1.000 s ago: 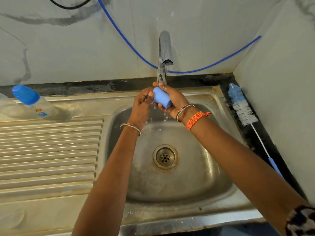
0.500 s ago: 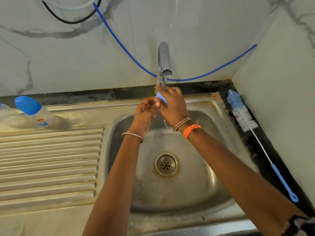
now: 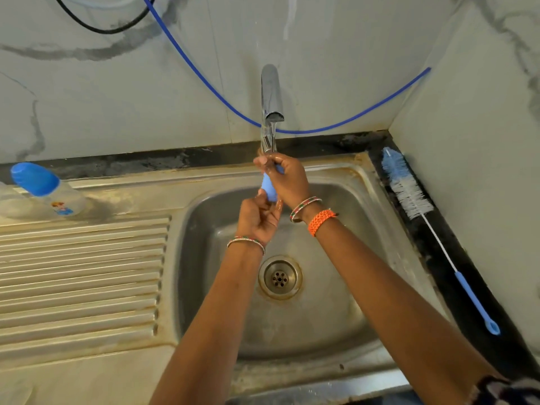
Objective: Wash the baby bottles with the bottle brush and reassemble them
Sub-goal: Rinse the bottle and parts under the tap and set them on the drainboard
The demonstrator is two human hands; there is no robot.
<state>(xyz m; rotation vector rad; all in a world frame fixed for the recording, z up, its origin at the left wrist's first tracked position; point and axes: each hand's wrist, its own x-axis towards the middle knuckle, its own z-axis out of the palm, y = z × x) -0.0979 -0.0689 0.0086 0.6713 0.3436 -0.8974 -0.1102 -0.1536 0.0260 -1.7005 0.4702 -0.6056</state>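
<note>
Under the running tap (image 3: 271, 95) my right hand (image 3: 287, 178) grips a small blue bottle cap (image 3: 269, 188), with water falling onto it. My left hand (image 3: 258, 216) is just below, its fingers curled against the cap's lower end. Most of the cap is hidden by the two hands. A clear baby bottle with a blue cap (image 3: 46, 188) lies on its side at the back left of the draining board. The bottle brush (image 3: 420, 217), white and blue bristles with a blue handle, lies on the dark ledge to the right of the sink.
The steel sink bowl (image 3: 336, 302) has a round drain (image 3: 280, 277) in its middle. A ribbed draining board (image 3: 79, 276) spreads to the left. A blue hose (image 3: 350, 119) hangs along the marble wall behind the tap. The right wall stands close beside the brush.
The cap was turned in my hands under the water: first lying across my right palm, now held more upright with my left hand lower. The camera view shifted slightly.
</note>
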